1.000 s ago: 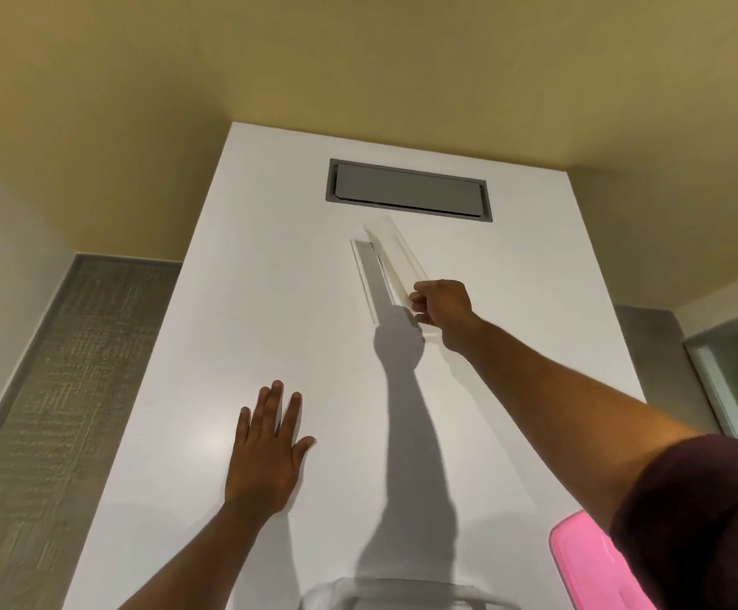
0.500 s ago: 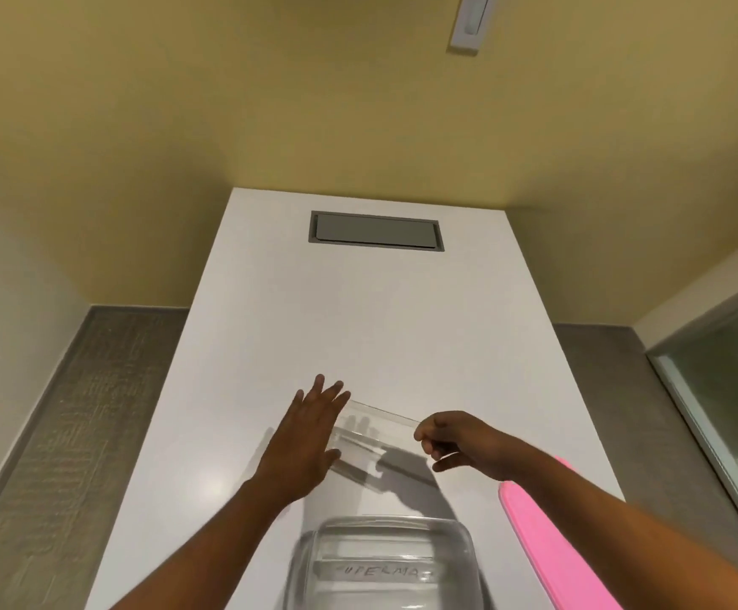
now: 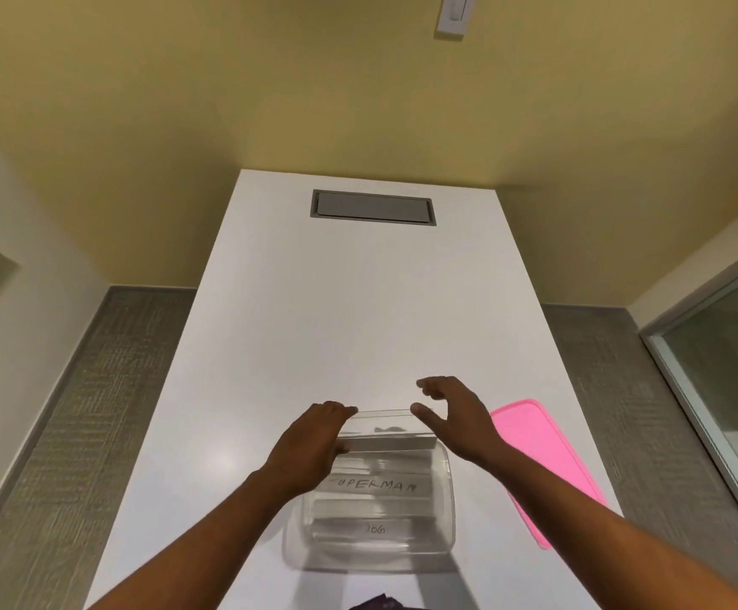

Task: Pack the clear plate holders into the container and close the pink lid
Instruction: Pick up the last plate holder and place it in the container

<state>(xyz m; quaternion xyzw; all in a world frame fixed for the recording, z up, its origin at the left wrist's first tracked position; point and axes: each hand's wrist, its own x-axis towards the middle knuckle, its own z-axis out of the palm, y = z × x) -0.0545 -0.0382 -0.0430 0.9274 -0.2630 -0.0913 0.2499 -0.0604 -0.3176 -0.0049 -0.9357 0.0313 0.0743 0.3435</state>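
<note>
White desk (image 3: 305,328): left hand (image 3: 314,442) grips holder (image 3: 384,427) to seat it in container (image 3: 376,512) at near edge, right hand (image 3: 455,416) loose, lid (image 3: 538,460) waiting beside

My clear container (image 3: 376,512) bears dark handwritten lettering; the lid (image 3: 543,460) is plain pink, the table (image 3: 349,310) white, the wall (image 3: 270,81) yellow.

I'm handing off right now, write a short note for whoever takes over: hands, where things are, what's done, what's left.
Left hand: gripping the left end of a clear plastic plate holder at the far rim of the clear rectangular plastic container.
Right hand: open, fingers spread beside the holder's right end, gripping nothing.
Container: on the white table, other clear holders inside.
Flat pink lid: off, on the table to the right.
Left: seat this holder, close the lid.
</note>
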